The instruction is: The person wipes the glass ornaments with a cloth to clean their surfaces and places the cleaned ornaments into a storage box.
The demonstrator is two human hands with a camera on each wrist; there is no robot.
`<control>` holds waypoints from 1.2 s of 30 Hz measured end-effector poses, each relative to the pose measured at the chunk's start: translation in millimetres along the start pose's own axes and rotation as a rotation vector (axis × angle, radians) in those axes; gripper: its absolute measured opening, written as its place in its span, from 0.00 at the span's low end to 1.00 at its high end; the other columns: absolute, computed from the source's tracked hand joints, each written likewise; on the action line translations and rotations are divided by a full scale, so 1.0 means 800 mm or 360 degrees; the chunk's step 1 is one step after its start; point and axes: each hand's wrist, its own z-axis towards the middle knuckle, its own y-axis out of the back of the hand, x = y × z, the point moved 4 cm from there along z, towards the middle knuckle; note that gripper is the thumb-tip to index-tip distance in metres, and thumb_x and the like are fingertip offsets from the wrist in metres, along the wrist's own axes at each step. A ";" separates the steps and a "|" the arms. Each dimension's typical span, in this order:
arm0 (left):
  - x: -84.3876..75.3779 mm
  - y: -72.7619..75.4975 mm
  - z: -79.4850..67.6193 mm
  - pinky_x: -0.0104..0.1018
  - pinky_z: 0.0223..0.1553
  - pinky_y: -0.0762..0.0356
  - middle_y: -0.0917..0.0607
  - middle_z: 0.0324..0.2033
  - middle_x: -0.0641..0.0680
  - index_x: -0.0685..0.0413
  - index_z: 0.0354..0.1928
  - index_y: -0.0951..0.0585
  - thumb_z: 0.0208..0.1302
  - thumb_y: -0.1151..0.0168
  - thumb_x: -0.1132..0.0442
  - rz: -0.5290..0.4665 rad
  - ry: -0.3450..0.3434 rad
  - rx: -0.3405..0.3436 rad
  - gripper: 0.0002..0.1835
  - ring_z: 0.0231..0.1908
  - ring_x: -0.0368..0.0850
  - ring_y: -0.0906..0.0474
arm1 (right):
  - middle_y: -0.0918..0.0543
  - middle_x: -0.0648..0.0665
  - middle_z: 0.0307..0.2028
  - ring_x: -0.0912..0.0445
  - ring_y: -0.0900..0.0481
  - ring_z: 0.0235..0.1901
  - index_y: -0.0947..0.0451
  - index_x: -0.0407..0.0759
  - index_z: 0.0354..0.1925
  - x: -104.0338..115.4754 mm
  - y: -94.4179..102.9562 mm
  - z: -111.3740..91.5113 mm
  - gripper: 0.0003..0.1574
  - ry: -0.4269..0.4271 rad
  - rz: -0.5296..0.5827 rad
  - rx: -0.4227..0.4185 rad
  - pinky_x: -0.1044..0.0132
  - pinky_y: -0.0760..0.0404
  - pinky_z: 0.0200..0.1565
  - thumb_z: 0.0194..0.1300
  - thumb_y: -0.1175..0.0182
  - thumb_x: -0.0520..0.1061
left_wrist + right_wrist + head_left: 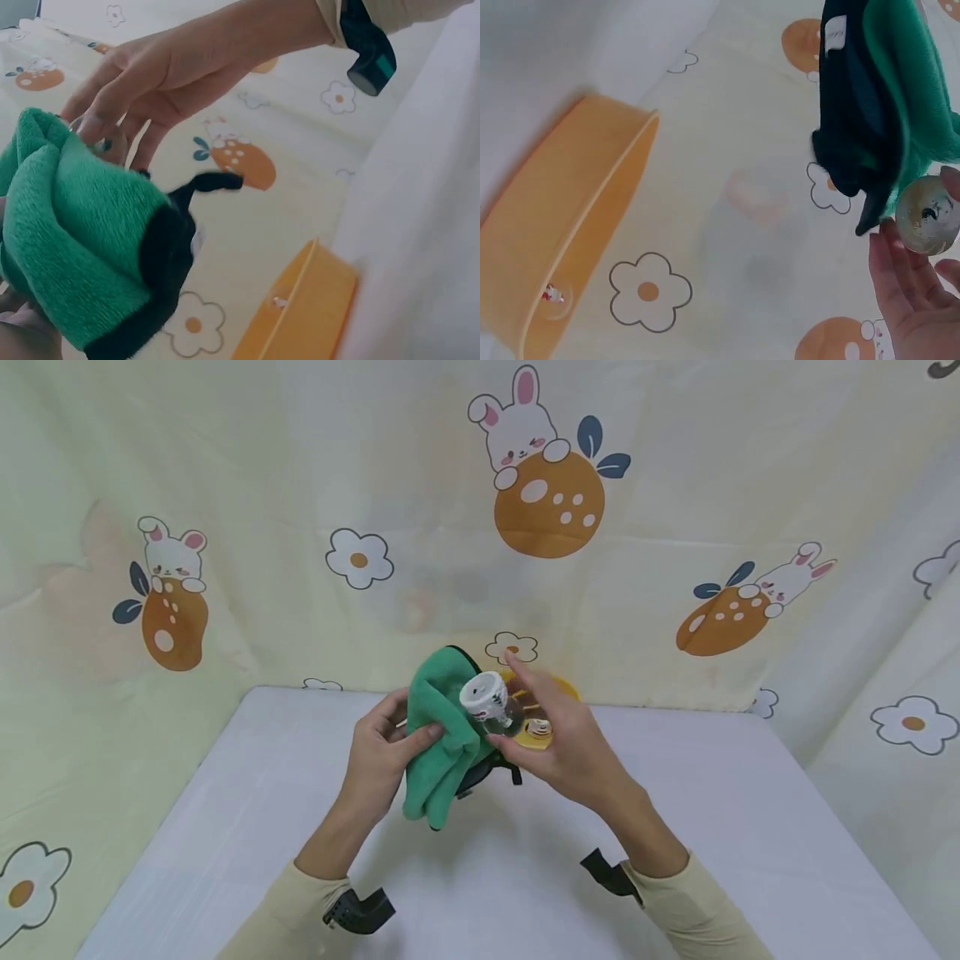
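My left hand (378, 750) grips a folded green plush cloth (437, 735) with black edging, thumb across its front. In my right hand (576, 745) is a small clear jar (504, 718) with a white lid, held tilted between thumb and fingers. The jar's lid end overlaps the cloth in the head view. Its round clear base (924, 217) shows in the right wrist view, against the fingers. A black strap (214, 182) hangs from the cloth's dark side. Both hands are raised above the white table.
Behind the hands stands a yellow container (566, 685), with another small clear item (537, 728) in it. The white table (675, 793) extends to both sides. A curtain (420, 460) printed with rabbits and flowers hangs along the back edge.
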 end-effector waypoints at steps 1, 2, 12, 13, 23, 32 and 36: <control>-0.002 0.001 0.000 0.41 0.53 0.16 0.18 0.56 0.58 0.54 0.64 0.24 0.64 0.29 0.65 -0.0001 -0.0015 -0.0018 0.26 0.54 0.51 0.15 | 0.21 0.42 0.56 0.53 0.18 0.49 0.38 0.41 0.75 0.000 0.001 0.000 0.54 -0.0005 0.0002 -0.0020 0.60 0.13 0.48 0.56 0.24 0.36; -0.004 0.001 0.001 0.41 0.53 0.16 0.19 0.56 0.58 0.54 0.64 0.24 0.64 0.29 0.65 -0.0003 -0.0030 -0.0029 0.27 0.54 0.51 0.16 | 0.21 0.43 0.55 0.53 0.18 0.49 0.35 0.42 0.73 -0.001 0.003 0.000 0.51 -0.0007 -0.0002 -0.0039 0.61 0.12 0.48 0.55 0.24 0.36; -0.006 -0.014 -0.002 0.41 0.54 0.16 0.20 0.59 0.52 0.50 0.66 0.24 0.64 0.29 0.65 0.0071 -0.0067 0.0073 0.28 0.58 0.52 0.20 | 0.22 0.40 0.58 0.49 0.21 0.57 0.24 0.36 0.63 0.000 -0.005 -0.004 0.38 0.0180 -0.0104 -0.0077 0.62 0.13 0.49 0.53 0.23 0.34; -0.006 -0.015 -0.003 0.41 0.54 0.16 0.20 0.59 0.52 0.50 0.65 0.24 0.64 0.29 0.64 0.0089 -0.0064 0.0065 0.27 0.57 0.52 0.20 | 0.22 0.40 0.59 0.48 0.21 0.57 0.24 0.35 0.63 0.000 -0.006 -0.004 0.39 0.0201 -0.0092 -0.0071 0.64 0.14 0.49 0.52 0.24 0.32; -0.008 -0.011 -0.003 0.44 0.51 0.14 0.18 0.57 0.52 0.50 0.63 0.20 0.65 0.29 0.64 0.0137 -0.0079 0.0054 0.24 0.56 0.54 0.19 | 0.22 0.37 0.59 0.45 0.22 0.59 0.22 0.35 0.62 0.007 -0.004 -0.005 0.38 0.0487 -0.0072 -0.0108 0.72 0.20 0.56 0.51 0.25 0.29; -0.012 -0.014 -0.004 0.42 0.50 0.14 0.16 0.52 0.55 0.54 0.60 0.18 0.66 0.31 0.66 0.0129 -0.0144 0.0063 0.20 0.53 0.52 0.20 | 0.17 0.39 0.55 0.46 0.19 0.57 0.19 0.35 0.58 0.008 -0.005 -0.005 0.36 0.0464 0.0071 -0.0222 0.69 0.19 0.57 0.48 0.23 0.29; -0.010 -0.013 -0.006 0.41 0.48 0.13 0.16 0.50 0.56 0.55 0.58 0.18 0.65 0.30 0.67 0.0138 -0.0135 0.0039 0.19 0.51 0.51 0.19 | 0.16 0.41 0.53 0.49 0.17 0.54 0.18 0.37 0.57 0.004 -0.007 -0.006 0.37 0.0325 0.0114 -0.0228 0.68 0.16 0.52 0.46 0.21 0.29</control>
